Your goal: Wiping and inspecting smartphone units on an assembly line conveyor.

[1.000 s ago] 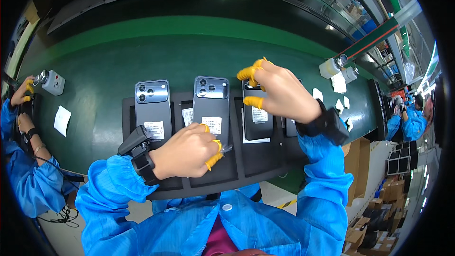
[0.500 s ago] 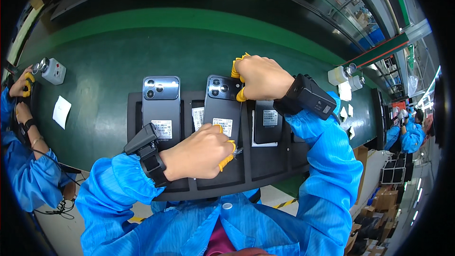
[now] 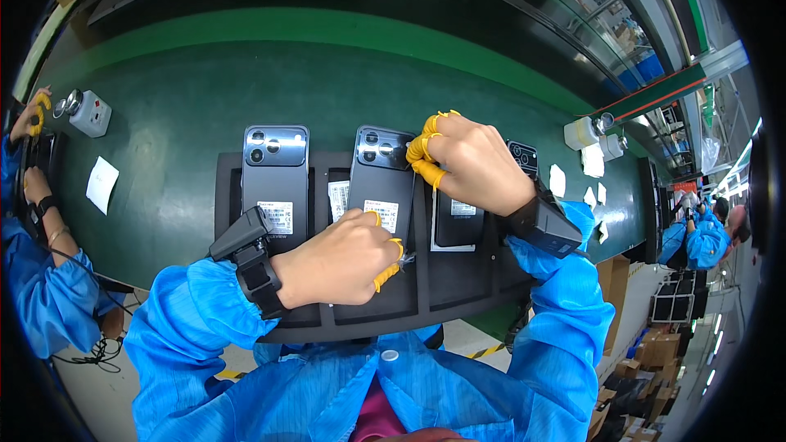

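Observation:
A dark tray (image 3: 393,326) with compartments holds several phones, backs up. Over the lower half of the middle phone (image 3: 381,184), my left hand (image 3: 336,266) is closed. A small scrap of clear film (image 3: 408,259) sticks out by its fingertips. My right hand (image 3: 479,165) is pinched at that phone's upper right corner, beside the camera block; anything between the fingertips is hidden. Yellow finger cots cover fingers on both hands. Another phone (image 3: 276,180) lies to the left. Right of the middle one, a black phone (image 3: 457,229) is partly under my right hand.
A further phone (image 3: 522,155) shows behind my right wrist. On the green table (image 3: 180,90) stand a dispenser bottle (image 3: 90,115) at left and another bottle (image 3: 583,133) at right. White paper (image 3: 101,185) lies at left. A co-worker's hand (image 3: 37,184) is at far left.
My right hand has come down and turned, its fingers now pinched together at the phone's corner. The far right phone has come into sight. My left hand stays over the middle phone.

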Demonstrator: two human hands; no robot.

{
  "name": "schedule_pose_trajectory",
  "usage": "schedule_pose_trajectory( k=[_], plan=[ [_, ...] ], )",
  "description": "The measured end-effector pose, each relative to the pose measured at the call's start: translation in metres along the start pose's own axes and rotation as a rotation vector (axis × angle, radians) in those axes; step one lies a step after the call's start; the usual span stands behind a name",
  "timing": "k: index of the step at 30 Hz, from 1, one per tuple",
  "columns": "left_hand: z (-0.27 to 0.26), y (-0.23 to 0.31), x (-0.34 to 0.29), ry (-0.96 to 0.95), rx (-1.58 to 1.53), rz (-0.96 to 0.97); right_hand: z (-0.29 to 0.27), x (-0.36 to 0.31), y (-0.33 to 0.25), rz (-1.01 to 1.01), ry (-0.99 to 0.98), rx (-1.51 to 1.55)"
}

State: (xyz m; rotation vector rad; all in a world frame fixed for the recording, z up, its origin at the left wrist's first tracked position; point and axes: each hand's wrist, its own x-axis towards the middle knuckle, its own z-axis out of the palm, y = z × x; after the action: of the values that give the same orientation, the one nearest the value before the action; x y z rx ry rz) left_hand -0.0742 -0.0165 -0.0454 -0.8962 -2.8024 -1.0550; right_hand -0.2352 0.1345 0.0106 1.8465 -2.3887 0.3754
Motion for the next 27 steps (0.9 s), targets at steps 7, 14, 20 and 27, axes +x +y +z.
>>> schedule_pose_trajectory(
  k=[7, 14, 20, 27],
  plan=[
    [-0.001, 0.0, 0.0, -0.05, -0.008, -0.027, 0.007, 0.003, 0.002, -0.046, -0.066, -0.043],
    [-0.002, 0.001, 0.002, -0.057, -0.017, -0.033, -0.002, 0.013, 0.001, -0.1, -0.08, -0.12],
    [0.001, -0.004, -0.001, -0.01, -0.046, -0.012, -0.021, 0.027, 0.011, -0.09, -0.057, -0.024],
    [0.0, -0.001, 0.0, -0.012, -0.038, -0.021, -0.01, 0.015, 0.009, -0.101, -0.177, -0.031]
  ],
)
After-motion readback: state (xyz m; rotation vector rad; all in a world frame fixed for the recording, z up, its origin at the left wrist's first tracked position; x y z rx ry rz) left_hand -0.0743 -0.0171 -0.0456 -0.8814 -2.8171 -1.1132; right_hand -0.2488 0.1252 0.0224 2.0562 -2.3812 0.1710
